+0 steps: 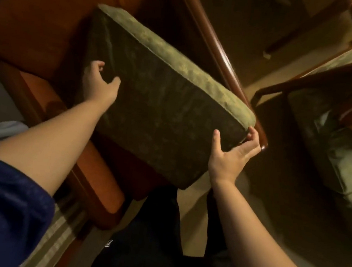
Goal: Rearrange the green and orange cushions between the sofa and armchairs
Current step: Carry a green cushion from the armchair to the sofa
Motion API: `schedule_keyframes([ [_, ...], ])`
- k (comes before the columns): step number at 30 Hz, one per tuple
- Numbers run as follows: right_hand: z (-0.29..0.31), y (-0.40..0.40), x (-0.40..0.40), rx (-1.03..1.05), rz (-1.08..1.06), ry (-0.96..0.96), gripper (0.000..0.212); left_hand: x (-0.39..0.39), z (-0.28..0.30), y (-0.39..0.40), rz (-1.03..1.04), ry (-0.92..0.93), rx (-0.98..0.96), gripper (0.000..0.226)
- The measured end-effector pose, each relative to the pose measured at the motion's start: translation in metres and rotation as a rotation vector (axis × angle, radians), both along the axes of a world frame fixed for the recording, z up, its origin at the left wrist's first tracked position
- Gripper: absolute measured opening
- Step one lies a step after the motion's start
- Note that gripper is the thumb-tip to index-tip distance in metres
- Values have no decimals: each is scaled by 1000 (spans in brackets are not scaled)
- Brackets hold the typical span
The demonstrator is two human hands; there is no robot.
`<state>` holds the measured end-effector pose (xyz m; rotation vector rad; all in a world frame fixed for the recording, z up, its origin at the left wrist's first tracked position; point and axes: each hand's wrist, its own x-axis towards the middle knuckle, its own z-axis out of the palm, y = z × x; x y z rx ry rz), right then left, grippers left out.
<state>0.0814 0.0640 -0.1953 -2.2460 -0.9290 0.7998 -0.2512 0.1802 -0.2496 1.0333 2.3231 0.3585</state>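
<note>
Gripping the green cushion (163, 102) from both sides: left hand (101, 87) on its left edge, fingers curled behind, right hand (230, 158) clamped on the lower right corner. It's tilted mid-frame above the orange seat cushion (99, 179). Another green cushion (347, 171) sits on the armchair (267, 94) at right.

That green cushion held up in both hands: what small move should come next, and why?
Probably lower the green cushion onto the orange seat beneath it. Both the left hand and the right hand grip its edges, it hangs tilted in the air, and part of the orange upholstery below looks free.
</note>
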Motion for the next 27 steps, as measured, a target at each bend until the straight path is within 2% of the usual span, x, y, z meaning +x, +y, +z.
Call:
schedule_keyframes([
  [3, -13, 1, -15, -115, -226, 24, 82, 1, -11, -4, -39, 114, 17, 67],
  [6, -27, -11, -34, -248, -399, 99, 88, 1, -17, 1, 34, 108, -42, 91],
  [9, -37, -18, -51, -263, -483, 127, 101, -4, -19, 15, 133, 9, -153, 113],
  [12, -45, -13, -63, -255, -556, 158, 112, -9, -20, 24, 195, -27, -122, 130],
  [15, -53, -9, -67, -275, -623, 159, 119, -6, -22, 23, 280, 16, -102, 142],
  [19, -61, -16, -71, -285, -671, 194, 126, 0, -34, 21, 347, 32, -182, 145],
  [23, -64, -12, -74, -326, -701, 201, 130, -14, -48, 15, 342, 47, -120, 140],
  [27, -76, -7, -67, -310, -711, 167, 128, -17, -49, 16, 312, 11, -138, 136],
])
